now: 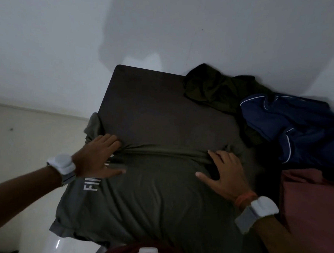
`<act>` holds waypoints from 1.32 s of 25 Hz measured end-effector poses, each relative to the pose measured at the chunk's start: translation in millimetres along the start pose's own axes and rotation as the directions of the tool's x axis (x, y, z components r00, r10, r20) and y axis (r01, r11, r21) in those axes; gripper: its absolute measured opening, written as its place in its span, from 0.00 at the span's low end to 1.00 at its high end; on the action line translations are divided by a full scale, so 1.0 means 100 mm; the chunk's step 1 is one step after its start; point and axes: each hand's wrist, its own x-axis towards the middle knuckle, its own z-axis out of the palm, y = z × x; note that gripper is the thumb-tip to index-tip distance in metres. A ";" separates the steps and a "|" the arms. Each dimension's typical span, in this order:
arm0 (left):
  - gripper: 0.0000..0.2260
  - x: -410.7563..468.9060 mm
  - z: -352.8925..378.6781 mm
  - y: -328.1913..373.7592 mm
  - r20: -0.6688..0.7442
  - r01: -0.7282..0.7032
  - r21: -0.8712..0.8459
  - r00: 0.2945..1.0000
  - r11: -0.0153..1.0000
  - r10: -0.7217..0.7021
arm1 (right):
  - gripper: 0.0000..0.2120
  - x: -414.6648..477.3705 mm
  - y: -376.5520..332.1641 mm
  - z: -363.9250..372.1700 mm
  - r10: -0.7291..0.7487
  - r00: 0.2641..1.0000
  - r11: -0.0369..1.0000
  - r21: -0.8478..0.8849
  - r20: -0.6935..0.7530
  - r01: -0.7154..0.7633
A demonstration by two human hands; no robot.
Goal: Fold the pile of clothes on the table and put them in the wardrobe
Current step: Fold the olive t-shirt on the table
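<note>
Evidently the folding step is in hand, on one garment: an olive-grey T-shirt (153,200) with white lettering lies spread on the near part of the dark table (159,106), its near hem hanging toward the person. The left hand (98,157) and the right hand (226,174) sit at the shirt's far edge, one on each side. Between them the fabric is gathered into a taut ridge. The right hand's fingers curl into that gather with the thumb stretched out across the cloth. The left hand lies flatter, its fingertips hooked into the bunched edge and its thumb also splayed. Both seem to have hold of the cloth rather than merely pressing it.

To the right wait a dark green garment (210,90), a navy garment with white piping (292,125) and a dusty red garment (310,205), all unfolded. So the task looks early.

The next move probably calls for bringing the gripped edge over evenly, both hands level, then smoothing out the creases. No wardrobe is in view.
</note>
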 end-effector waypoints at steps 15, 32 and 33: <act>0.33 -0.70 0.09 0.12 0.504 0.165 -0.041 0.855 0.986 -0.122 | 0.11 -0.89 -0.10 0.24 -0.207 0.978 0.976 0.073 0.016 0.205; 0.23 0.61 -0.83 -0.25 0.375 0.459 -0.433 0.874 0.776 -0.308 | 0.09 0.38 0.26 -0.98 -0.005 0.992 0.916 0.398 0.127 -0.046; 0.27 0.62 -0.85 -0.25 0.407 0.446 -0.375 0.867 0.813 -0.288 | 0.09 0.41 0.32 -0.98 -0.011 0.990 0.917 0.395 0.139 -0.046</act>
